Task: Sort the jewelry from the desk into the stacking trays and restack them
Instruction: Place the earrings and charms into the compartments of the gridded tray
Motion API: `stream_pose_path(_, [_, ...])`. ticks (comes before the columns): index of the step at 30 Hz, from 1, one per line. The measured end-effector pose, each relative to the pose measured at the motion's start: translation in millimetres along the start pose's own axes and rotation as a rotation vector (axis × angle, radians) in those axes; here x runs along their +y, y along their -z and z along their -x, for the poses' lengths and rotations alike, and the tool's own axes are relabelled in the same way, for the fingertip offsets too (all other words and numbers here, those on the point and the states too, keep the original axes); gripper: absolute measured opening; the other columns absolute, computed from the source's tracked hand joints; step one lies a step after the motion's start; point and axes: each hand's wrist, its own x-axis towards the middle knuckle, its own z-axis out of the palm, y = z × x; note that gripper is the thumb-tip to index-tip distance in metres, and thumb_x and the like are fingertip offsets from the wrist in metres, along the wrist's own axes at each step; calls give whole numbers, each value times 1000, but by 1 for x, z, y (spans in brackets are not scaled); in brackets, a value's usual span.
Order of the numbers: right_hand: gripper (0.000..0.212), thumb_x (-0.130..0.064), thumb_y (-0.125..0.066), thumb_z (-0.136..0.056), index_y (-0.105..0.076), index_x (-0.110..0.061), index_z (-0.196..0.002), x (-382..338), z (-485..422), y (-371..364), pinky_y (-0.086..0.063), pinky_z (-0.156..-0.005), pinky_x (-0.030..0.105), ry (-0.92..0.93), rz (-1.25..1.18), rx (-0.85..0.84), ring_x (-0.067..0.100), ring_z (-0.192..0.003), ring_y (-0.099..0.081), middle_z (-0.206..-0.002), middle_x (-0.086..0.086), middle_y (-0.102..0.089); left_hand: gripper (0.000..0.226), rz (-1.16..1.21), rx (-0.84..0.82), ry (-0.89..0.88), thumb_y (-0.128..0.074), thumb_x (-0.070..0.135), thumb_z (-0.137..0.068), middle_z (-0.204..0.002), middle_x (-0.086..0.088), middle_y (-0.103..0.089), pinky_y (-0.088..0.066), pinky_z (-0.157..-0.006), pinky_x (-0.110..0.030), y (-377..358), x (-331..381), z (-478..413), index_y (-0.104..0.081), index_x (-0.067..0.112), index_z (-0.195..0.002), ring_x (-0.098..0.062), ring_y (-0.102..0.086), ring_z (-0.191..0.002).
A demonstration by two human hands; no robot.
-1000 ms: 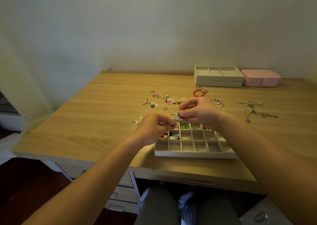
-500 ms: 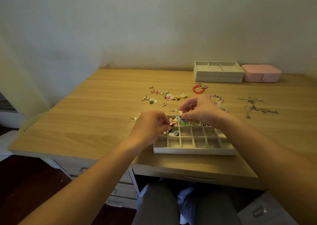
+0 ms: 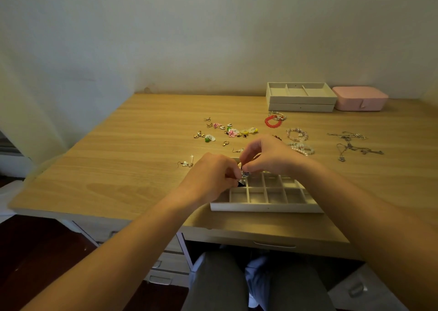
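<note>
Head: L hand [image 3: 208, 180] + R hand [image 3: 269, 156], earring [image 3: 245, 174]

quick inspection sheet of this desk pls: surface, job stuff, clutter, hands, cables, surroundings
surface: wooden desk, jewelry spread over its middle and right
job's things: compartment tray near the front edge, visible front cells empty; stacked trays at the back; loose earrings, red bracelet, bead bracelets and silver necklaces lying on the desk
clutter: pink box, closed, right of the stacked trays
grips: left hand and right hand both pinch a small patterned earring over the compartment tray
cables: nothing seen
surroundings: plain wall behind; drawers under the desk
</note>
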Motion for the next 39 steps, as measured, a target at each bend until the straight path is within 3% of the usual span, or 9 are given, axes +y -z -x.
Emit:
stream_pose_path(7, [16,-6,-86,-75,-80,-18,-85,-3,1,-10,-55,-64,17,42,110,2,5,-74,-72,-78,-6,-77,27,216,-19,73,-76,2,-83,-79,7,-76,-59,-80,-39,5,-13,-2,-75,28,-79,-6,-71,-75])
stream_pose_path(10, [16,-5,-86,-75,-79,-18,-82,-3,1,-10,-59,-67,21,60,130,22,5,-72,-72,-76,-5,-76,27,236,16,73,-75,4,-82,-76,9,-73,-55,-72,-31,5,-13,0,-71,30,-77,-1,-65,-68])
stream_pose_path(15, [20,-3,-86,-73,-77,-19,-80,-3,-1,-3,-63,-74,34,62,129,34,11,-74,-73,-78,-3,-76,26,217,63,51,-71,8,-79,-81,10,-73,-58,-77,-40,-1,-11,5,-66,33,-76,-11,-69,-79])
stream_pose_path(19, [20,-5,-86,-73,-77,-21,-80,-3,0,1,-63,-79,38,54,136,49,10,-77,-73,-81,-4,-76,30,198,70,80,-59,3,-81,-84,11,-72,-55,-78,-33,-2,-6,9,-65,32,-77,-9,-67,-77])
stream_pose_path(28, [19,1,-82,-73,-78,-17,-81,-3,2,10,-62,-80,47,55,104,32,21,-78,-75,-79,2,-77,35,168,52,83,-55,2,-82,-84,12,-73,-55,-78,-33,0,-3,13,-63,36,-76,-8,-67,-83])
stream_pose_path(33, [19,-1,-84,-75,-78,-17,-83,-5,4,4,-63,-75,33,57,95,-14,15,-78,-74,-80,-1,-77,34,142,-4,54,-53,0,-83,-85,16,-73,-56,-80,-39,-2,-6,13,-69,31,-80,-8,-69,-83])
stream_pose_path(39, [20,-4,-84,-78,-75,-23,-81,-8,1,-16,-50,-62,18,61,200,-28,5,-74,-69,-80,-8,-73,27,197,160,101,-58,2,-84,-81,11,-71,-55,-67,-30,6,-7,7,-67,28,-81,-3,-64,-67])
